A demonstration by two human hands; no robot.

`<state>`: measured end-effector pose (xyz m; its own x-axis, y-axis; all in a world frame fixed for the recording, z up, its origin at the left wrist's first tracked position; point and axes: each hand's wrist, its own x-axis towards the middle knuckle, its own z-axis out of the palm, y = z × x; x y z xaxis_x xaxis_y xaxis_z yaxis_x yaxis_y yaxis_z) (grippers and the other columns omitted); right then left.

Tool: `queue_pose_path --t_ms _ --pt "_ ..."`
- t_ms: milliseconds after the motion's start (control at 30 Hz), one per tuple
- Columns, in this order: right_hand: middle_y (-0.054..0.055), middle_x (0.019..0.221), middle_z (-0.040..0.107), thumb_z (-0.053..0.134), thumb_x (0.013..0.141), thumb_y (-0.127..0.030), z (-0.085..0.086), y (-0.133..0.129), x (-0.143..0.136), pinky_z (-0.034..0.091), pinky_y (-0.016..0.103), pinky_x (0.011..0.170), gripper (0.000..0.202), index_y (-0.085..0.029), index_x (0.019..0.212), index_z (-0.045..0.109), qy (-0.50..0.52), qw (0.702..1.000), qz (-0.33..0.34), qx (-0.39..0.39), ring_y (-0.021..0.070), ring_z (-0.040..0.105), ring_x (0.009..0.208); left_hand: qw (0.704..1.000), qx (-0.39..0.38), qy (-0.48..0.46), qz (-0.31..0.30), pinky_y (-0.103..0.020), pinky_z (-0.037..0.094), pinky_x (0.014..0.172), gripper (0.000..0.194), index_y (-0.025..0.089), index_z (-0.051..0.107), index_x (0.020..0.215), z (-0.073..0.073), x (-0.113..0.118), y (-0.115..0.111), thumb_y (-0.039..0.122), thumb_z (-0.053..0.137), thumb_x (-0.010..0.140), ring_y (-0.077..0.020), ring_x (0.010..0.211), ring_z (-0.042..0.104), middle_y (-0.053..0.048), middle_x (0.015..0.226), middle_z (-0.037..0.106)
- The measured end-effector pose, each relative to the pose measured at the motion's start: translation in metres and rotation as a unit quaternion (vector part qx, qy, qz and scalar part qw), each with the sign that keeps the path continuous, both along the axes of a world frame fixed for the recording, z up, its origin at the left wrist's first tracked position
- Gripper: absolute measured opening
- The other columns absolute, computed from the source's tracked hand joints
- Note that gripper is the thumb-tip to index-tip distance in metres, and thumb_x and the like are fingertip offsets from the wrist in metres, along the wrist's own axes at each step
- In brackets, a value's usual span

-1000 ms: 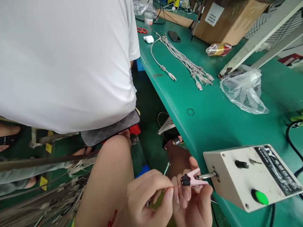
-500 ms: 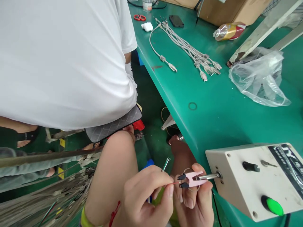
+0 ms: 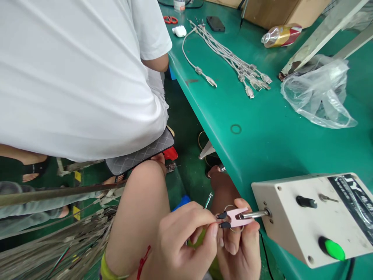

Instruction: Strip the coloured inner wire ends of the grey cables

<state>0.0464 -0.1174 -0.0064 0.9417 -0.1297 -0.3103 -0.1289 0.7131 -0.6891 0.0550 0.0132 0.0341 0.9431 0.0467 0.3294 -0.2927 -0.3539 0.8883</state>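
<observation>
My left hand (image 3: 189,237) is closed in a pinch on a thin reddish wire, right at the black tips of a pink two-pronged clip (image 3: 235,217). Green and white wire ends (image 3: 208,200) stick up behind its fingers. The clip sits on a metal shaft (image 3: 255,214) coming out of a beige control box (image 3: 287,217). My right hand (image 3: 240,249) is closed around the clip from below and behind, fingers at its sides and thumb side near the shaft. A thin ring loops around the clip.
On the green table (image 3: 210,112) lie grey USB cables (image 3: 224,52), a plastic bag (image 3: 319,93), a bottle (image 3: 282,35), red-handled scissors (image 3: 170,20) and a white case (image 3: 179,31). A seated person in a white shirt (image 3: 87,77) is close at the left. Many cables (image 3: 67,241) hang at lower left.
My left hand has moved slightly right, bringing the wire's end in between the clip's black tips. The seated person's arm shows more beside the table edge.
</observation>
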Motion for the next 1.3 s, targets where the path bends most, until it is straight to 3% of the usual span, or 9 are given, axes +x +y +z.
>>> queue_pose_path --t_ms 167,267,400,467,667,867,1000,1167,1300 --pt "-0.01 0.057 0.04 0.069 0.11 -0.071 -0.02 -0.01 -0.014 0.039 0.028 0.054 0.059 -0.022 0.14 0.081 0.042 0.999 0.006 0.007 0.0132 0.027 0.052 1.0 0.019 0.011 0.006 -0.023 0.042 0.055 0.023 0.025 0.066 0.103 0.0 -0.004 -0.001 0.003 0.062 0.105 -0.0117 0.058 0.055 0.003 0.074 0.063" --pt "-0.005 0.06 0.051 0.068 0.111 -0.061 -0.028 -0.016 -0.017 0.044 0.03 0.058 0.048 -0.025 0.139 0.082 0.063 0.998 0.022 0.005 0.0168 0.041 0.056 0.999 0.04 0.018 0.016 -0.024 0.047 0.056 0.02 0.025 0.068 0.111 0.002 -0.008 0.0 0.007 0.062 0.106 -0.0127 0.059 0.06 0.001 0.079 0.069" --pt "-0.003 0.06 0.056 0.074 0.108 -0.047 -0.034 -0.022 -0.015 0.047 0.032 0.063 0.024 -0.027 0.116 0.085 0.05 0.997 0.06 -0.025 0.0185 0.048 0.058 0.998 0.061 0.014 0.029 -0.024 0.051 0.058 0.024 0.025 0.068 0.118 0.004 -0.012 0.002 0.007 0.061 0.105 -0.0125 0.059 0.064 0.0 0.084 0.076" --pt "-0.003 0.061 0.056 0.072 0.11 -0.046 -0.033 -0.022 -0.014 0.048 0.033 0.064 0.025 -0.025 0.099 0.08 0.027 0.996 0.071 -0.043 0.0183 0.049 0.059 0.997 0.065 0.008 0.039 -0.023 0.051 0.057 0.023 0.025 0.067 0.116 0.005 -0.012 0.004 0.006 0.06 0.105 -0.0114 0.057 0.064 0.0 0.084 0.078" --pt "0.0 0.064 0.056 0.07 0.112 -0.047 -0.016 -0.016 -0.016 0.048 0.03 0.06 0.044 -0.023 0.075 0.068 -0.037 0.99 0.088 -0.102 0.0176 0.051 0.06 0.995 0.064 -0.021 0.076 -0.02 0.049 0.053 0.023 0.023 0.067 0.113 0.005 -0.013 0.008 0.003 0.063 0.104 -0.0087 0.052 0.062 0.001 0.083 0.08" --pt "0.002 0.084 0.078 0.088 0.106 -0.037 0.018 0.003 -0.039 0.058 0.025 0.068 0.01 -0.029 0.111 0.091 -0.012 0.95 0.063 -0.306 0.0167 0.069 0.072 0.994 0.038 -0.081 0.061 -0.019 0.059 0.061 0.027 0.019 0.069 0.114 0.003 -0.016 0.009 -0.003 0.066 0.098 -0.0109 0.064 0.074 -0.001 0.088 0.082" --pt "-0.004 0.074 0.072 0.089 0.105 -0.033 0.03 0.014 -0.046 0.057 0.018 0.065 0.016 -0.036 0.12 0.09 -0.017 0.966 0.037 -0.256 0.0114 0.064 0.064 0.984 0.069 -0.145 0.073 -0.024 0.061 0.062 0.024 0.02 0.071 0.111 0.001 -0.017 0.01 0.0 0.065 0.099 -0.0135 0.06 0.073 0.001 0.079 0.08" --pt "-0.001 0.074 0.076 0.089 0.105 -0.038 0.036 0.015 -0.03 0.056 0.017 0.057 0.005 -0.034 0.107 0.092 -0.057 0.973 0.058 -0.214 0.0113 0.064 0.059 0.982 0.054 -0.173 0.054 -0.026 0.06 0.06 0.016 0.02 0.072 0.107 -0.006 -0.02 0.01 0.007 0.062 0.105 -0.0143 0.056 0.069 0.001 0.071 0.073" --pt "-0.002 0.071 0.073 0.091 0.103 -0.044 0.039 0.017 -0.022 0.055 0.017 0.053 0.014 -0.031 0.098 0.09 -0.057 0.975 0.061 -0.205 0.0105 0.062 0.054 0.984 0.033 -0.171 0.029 -0.026 0.059 0.061 0.019 0.021 0.071 0.11 -0.009 -0.023 0.013 0.006 0.065 0.1 -0.0151 0.057 0.068 0.0 0.073 0.075"
